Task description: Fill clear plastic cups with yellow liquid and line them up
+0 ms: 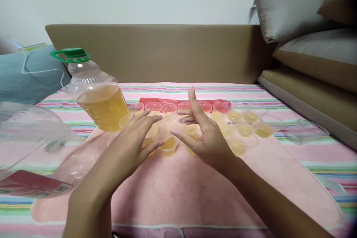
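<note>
Several small clear plastic cups of yellow liquid stand in rows on a pink cloth (189,193). My left hand (136,139) hovers over the left part of the rows, fingers stretched and thumb apart. A front cup (169,147) shows just right of that thumb. My right hand (208,134) is over the middle of the rows, palm turned inward, with its index finger raised and its thumb pointing left. Its other fingertips overlap some clear cups; whether they touch them I cannot tell. Both hands hide parts of the cups behind them.
A large bottle (104,108) with a green cap, partly full of yellow liquid, stands at left. Nearer lies a big clear plastic container (36,137). A clear cup (306,130) sits at far right. Behind the rows is a red wrapper (178,101). Cushions (295,11) are piled right.
</note>
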The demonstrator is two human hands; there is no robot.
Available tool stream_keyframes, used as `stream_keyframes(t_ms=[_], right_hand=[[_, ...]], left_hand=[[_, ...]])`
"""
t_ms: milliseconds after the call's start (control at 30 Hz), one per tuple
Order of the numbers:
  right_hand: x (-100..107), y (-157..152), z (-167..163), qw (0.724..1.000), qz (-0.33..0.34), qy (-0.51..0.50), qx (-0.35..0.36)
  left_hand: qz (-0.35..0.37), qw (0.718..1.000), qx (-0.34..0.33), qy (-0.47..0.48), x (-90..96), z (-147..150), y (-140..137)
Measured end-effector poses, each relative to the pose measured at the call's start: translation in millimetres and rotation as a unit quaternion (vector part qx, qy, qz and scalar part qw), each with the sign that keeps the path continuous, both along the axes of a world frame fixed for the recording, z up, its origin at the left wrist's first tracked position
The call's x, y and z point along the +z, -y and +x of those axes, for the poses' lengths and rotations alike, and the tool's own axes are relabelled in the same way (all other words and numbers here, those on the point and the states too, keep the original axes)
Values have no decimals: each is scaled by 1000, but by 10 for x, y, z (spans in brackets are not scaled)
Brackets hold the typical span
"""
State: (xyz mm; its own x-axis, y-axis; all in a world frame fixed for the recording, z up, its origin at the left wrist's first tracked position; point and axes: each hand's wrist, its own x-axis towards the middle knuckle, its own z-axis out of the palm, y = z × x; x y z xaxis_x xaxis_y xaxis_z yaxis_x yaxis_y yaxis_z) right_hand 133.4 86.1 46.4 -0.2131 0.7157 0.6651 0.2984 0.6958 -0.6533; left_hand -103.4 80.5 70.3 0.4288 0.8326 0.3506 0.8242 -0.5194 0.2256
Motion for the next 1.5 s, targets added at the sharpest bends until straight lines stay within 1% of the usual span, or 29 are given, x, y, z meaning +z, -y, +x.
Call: stream_keyframes(t_ms=[100, 233, 333, 433, 567, 700, 767, 833, 933, 1100, 1267, 1333, 1433, 1500], right_hand=[[-6, 3, 0, 1000, 6, 22, 2], [-13, 14, 3, 1000, -16, 18, -9], [-7, 22, 3, 1000, -6, 28, -3], [3, 23, 2, 1000, -12, 27, -8], [9, 20, 4, 999, 5, 31, -3], [18, 29, 8, 1000, 1, 22, -8], [24, 37, 9, 1000, -5, 17, -6], [26, 45, 7, 1000, -15, 10, -7], [25, 45, 1, 999, -32, -10, -13], [11, 20, -1, 1000, 7, 26, -9], [-14, 30, -11, 1000, -21, 6, -11], [-17, 33, -14, 1000, -25, 5, -7], [-16, 30, -15, 1000, -24, -3, -6], [-12, 31, -17, 1000, -27, -10, -6]], left_hand=[[-10, 1000, -3, -7, -14, -9, -10], [-20, 1000, 2, -10, -27, -13, -18], [-14, 1000, -1, -12, -38, -24, -15], [-16, 1000, 0, -11, -40, -33, -8], [-19, 1000, 5, -6, -22, -13, -4], [12, 1000, 9, 24, -17, -1, -13], [28, 1000, -3, 9, -29, -18, -22], [29, 999, -12, -16, -43, -41, -31], [26, 999, -7, -22, -49, -63, -42], [35, 999, -14, -28, -27, -71, -41], [34, 999, -15, -25, -30, -75, -39], [31, 999, -11, -22, -36, -64, -37], [25, 1000, 7, 9, -36, -41, -25], [24, 1000, 4, 11, -31, -35, -17]])
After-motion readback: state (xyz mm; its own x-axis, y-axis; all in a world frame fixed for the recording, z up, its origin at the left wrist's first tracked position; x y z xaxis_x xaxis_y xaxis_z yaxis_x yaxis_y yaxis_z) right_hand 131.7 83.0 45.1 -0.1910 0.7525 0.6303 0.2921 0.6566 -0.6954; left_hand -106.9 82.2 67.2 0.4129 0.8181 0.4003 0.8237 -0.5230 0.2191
